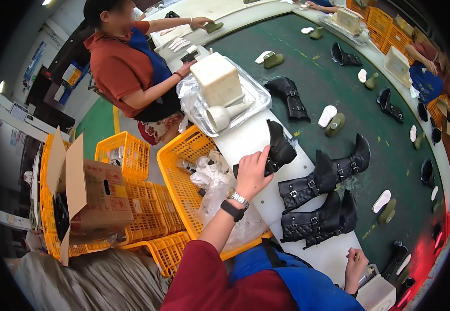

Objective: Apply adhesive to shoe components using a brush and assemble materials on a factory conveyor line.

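I watch the left hand [254,168] grip a black buckled leather boot [282,150] above the white ledge [248,142]; more black, quilted boots [315,223] lie nearby. The right hand [357,263], fingers curled, is near a white plastic container [377,294].

Eight-plus black boots [281,147], six-plus white insoles [327,116], six-plus green forms [334,125]
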### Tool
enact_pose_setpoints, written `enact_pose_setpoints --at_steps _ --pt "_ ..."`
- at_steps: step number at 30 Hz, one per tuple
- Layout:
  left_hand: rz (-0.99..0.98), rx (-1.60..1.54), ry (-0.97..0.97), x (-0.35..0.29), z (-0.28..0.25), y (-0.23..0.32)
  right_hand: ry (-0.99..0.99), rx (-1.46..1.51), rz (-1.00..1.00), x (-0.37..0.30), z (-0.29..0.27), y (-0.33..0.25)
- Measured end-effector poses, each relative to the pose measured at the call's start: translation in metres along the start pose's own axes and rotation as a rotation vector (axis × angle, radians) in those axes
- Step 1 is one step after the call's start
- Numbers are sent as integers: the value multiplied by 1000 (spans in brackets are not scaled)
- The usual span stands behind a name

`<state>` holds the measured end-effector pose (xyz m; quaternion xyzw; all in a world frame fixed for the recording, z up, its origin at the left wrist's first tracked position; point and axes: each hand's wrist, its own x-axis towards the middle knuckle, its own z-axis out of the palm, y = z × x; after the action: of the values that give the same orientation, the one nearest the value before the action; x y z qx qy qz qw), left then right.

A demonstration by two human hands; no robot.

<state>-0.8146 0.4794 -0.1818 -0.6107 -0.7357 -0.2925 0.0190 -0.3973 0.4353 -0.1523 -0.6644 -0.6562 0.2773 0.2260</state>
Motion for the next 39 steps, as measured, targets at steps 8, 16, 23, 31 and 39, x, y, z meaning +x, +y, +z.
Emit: enact_pose_setpoints --at_steps 8,16,23,31,39 --pt "-70 100 -188 -2 34 -27 -39 -37 -14 5 5 -13" --pt "-107 37 -107 -2 18 10 -113 -49 1 17 9 1" --pt "107 -460 58 25 -50 79 -75 -43 -12 21 10 -2" --pt "604 -925 533 43 -164 136 -90 -92 12 21 7 -3" --pt "843 -747 910 49 -157 137 -100 -108 -53 24 6 -8"
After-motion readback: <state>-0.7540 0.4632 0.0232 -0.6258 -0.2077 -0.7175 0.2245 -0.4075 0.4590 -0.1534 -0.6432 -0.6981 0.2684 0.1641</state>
